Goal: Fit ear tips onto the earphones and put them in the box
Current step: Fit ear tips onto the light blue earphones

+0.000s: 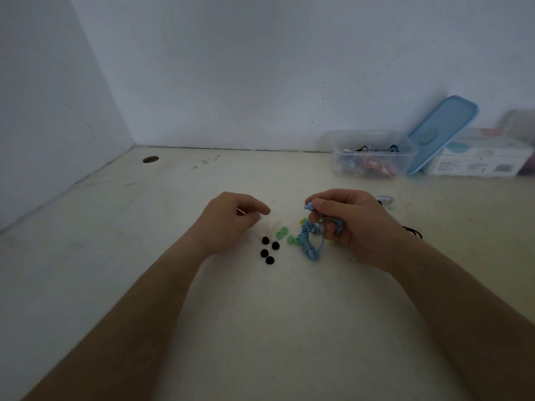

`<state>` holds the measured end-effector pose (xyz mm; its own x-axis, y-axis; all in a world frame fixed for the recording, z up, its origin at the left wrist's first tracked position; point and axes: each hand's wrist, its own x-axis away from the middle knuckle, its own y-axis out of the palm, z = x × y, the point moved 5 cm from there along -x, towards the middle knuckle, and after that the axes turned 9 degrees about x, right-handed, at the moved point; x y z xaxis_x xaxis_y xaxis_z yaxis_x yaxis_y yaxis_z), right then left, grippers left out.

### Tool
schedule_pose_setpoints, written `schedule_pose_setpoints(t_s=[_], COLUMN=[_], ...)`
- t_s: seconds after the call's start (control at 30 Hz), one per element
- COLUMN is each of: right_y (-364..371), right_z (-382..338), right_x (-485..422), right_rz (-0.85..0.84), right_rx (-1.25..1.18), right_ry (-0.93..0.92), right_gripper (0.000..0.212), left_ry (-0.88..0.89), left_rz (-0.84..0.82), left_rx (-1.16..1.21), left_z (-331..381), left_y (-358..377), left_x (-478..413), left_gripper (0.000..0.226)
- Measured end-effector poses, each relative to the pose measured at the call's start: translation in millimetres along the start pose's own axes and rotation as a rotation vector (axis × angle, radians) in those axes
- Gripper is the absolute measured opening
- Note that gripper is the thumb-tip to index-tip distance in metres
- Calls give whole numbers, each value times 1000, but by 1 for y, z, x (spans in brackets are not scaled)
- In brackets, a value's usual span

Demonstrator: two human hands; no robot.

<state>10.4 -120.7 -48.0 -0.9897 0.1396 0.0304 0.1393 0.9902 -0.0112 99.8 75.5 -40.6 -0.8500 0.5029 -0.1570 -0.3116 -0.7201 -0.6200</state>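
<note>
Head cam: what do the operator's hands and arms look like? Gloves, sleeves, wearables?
Left hand and right hand are bare: no gloves, and no rings visible. Left forearm and right forearm are bare down to the frame edge: no sleeves, watch, bands or markings in view.

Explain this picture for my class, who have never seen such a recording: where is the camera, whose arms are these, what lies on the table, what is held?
There is no machine: a person wears a camera on the head, so you look down along their own arms. The right hand grips coiled blue earphones, one earbud poking out at the top. The left hand has its fingertips drawn together; whether it pinches anything is too small to tell. On the table lie four black ear tips and some green ear tips. At the back right stands a clear box, a blue lid leaning beside it.
</note>
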Motion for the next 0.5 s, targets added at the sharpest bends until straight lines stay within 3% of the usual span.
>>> schedule_pose_setpoints(t_s=[0.27, 0.5], right_y=[-1, 3], right_z=[1, -9], right_x=[1, 6], right_rz=[-2, -49], right_rx=[53, 235], right_ry=[-31, -183], right_gripper=[10, 7], left_ry=[-49, -33], left_rz=[84, -39], left_rx=[382, 646], left_z=[10, 34], left_y=[-7, 23], left_x=[8, 21], left_gripper=[12, 13])
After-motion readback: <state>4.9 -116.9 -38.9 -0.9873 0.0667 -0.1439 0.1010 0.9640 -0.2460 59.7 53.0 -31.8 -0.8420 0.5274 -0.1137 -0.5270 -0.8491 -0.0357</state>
